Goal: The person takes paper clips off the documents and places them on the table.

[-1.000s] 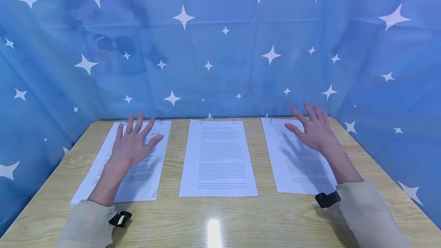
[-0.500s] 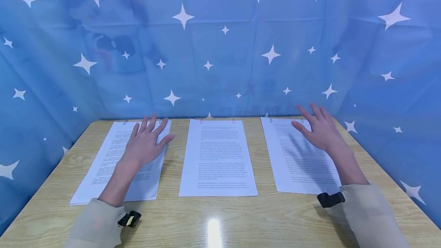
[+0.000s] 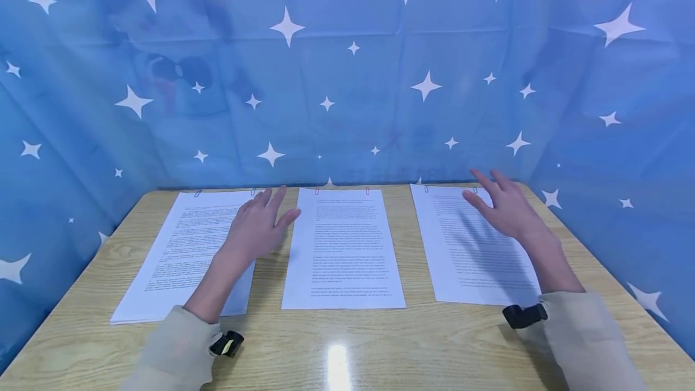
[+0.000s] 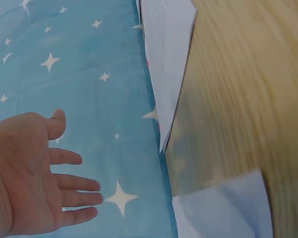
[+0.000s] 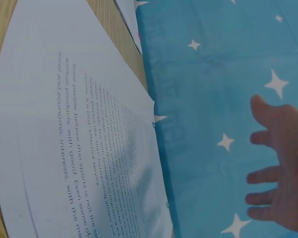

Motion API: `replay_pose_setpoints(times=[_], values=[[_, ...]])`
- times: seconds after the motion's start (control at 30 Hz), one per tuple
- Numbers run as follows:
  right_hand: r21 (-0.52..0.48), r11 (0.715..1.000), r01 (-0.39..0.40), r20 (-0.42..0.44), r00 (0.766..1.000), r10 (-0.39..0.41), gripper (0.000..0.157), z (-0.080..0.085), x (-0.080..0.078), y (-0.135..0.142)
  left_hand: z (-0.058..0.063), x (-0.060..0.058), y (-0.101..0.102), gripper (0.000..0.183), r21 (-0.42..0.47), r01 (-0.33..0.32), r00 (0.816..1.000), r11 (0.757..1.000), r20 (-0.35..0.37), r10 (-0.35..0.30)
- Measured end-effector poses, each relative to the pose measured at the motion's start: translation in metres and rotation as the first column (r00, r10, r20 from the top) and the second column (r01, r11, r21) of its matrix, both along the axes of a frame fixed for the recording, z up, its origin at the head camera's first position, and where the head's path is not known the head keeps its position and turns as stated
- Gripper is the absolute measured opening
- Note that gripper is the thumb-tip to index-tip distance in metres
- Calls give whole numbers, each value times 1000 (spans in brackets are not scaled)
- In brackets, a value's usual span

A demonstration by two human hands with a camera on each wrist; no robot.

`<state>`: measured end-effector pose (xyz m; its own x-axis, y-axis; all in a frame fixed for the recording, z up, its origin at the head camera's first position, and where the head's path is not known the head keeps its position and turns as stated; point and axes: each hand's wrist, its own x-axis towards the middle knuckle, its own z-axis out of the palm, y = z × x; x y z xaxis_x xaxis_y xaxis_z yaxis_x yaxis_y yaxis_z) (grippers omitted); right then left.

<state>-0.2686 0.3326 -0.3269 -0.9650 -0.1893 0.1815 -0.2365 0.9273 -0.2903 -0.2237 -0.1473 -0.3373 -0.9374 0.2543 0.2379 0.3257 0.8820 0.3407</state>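
Note:
My left hand (image 3: pixel 254 229) hovers over the gap between the left and middle papers, fingers extended and holding nothing. Above the right paper hangs my right hand (image 3: pixel 507 213), its fingers spread and nothing in it. The left stack of printed paper (image 3: pixel 184 246) has two dark paper clips at its top edge, one of them a paper clip (image 3: pixel 198 193) at the corner. Two red paper clips mark the top of the middle printed paper (image 3: pixel 347 246). On the right printed paper (image 3: pixel 461 258), dark clips show along the top; my right hand and arm hide part of it.
A wooden table (image 3: pixel 271 349) carries the papers, set side by side. Behind it and at both sides hangs a blue curtain (image 3: pixel 347 77) with white stars. Each wrist wears a small black device, such as the left wrist device (image 3: pixel 227 344).
My left hand has moved right, from over the left stack toward the middle paper. My right hand has shifted slightly to the right. The papers have not moved.

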Motion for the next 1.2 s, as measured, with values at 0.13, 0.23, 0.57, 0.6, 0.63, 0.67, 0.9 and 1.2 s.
replay_pose_setpoints(times=[0.13, 0.23, 0.57, 0.6, 0.63, 0.67, 0.9, 1.2], values=[[-36, 999, 0, 8, 1000, 1, 76, -3, -1, 3, -3, -4, 9, 66, 30, 22, 1000, 999, -19, -21], [-48, 999, 8, 10, 1000, -8, 77, -5, -2, 7, -4, -5, 16, 66, 50, 23, 1000, 999, -12, -22], [-71, 997, 23, 63, 998, -18, 81, -7, -3, 19, 0, -8, 42, 63, 101, 46, 998, 994, 40, -50], [-73, 997, 22, 68, 998, -17, 82, -8, -3, 19, 0, -8, 45, 62, 111, 50, 997, 993, 45, -55], [-75, 997, 22, 74, 997, -16, 83, -9, -2, 20, 1, -8, 48, 62, 122, 53, 997, 991, 52, -60], [-76, 997, 20, 79, 997, -14, 83, -9, -2, 22, 1, -7, 51, 62, 133, 57, 996, 989, 54, -64], [-80, 996, 42, 128, 991, -31, 84, -15, -3, 34, -2, -9, 71, 60, 182, 57, 994, 982, 86, -74], [-47, 990, 133, 210, 970, -121, 88, -18, -1, 51, -8, -12, 99, 52, 204, 62, 990, 977, 113, -87]])
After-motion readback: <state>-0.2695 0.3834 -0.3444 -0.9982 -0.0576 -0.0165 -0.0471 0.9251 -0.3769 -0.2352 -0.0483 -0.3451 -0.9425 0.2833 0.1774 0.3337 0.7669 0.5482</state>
